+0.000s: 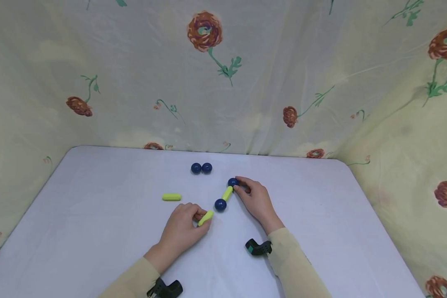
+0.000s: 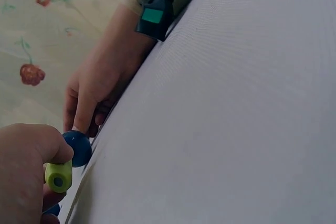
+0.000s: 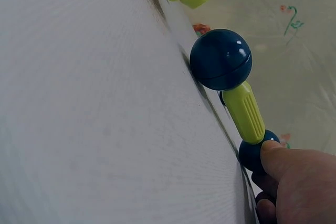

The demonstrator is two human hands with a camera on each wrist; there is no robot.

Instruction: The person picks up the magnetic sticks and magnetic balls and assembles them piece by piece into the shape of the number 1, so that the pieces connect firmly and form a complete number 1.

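Observation:
My left hand (image 1: 184, 227) pinches a yellow-green rod (image 1: 205, 218) between thumb and fingers. In the left wrist view the end of this rod (image 2: 58, 178) shows a dark round spot. My right hand (image 1: 258, 201) grips a dark blue ball (image 1: 232, 182) at the far end of a second yellow-green rod (image 1: 227, 193). At that rod's near end sits another blue ball (image 1: 220, 205), a short gap from the left hand's rod. The right wrist view shows grooves along the joined rod (image 3: 245, 113) and a seam round the near ball (image 3: 221, 60).
Two more blue balls (image 1: 196, 168) lie side by side toward the back of the white table (image 1: 108, 223). A loose yellow-green rod (image 1: 171, 197) lies to the left. Flowered cloth (image 1: 134, 62) hangs behind the table. Both wrists wear black camera mounts (image 1: 258, 247).

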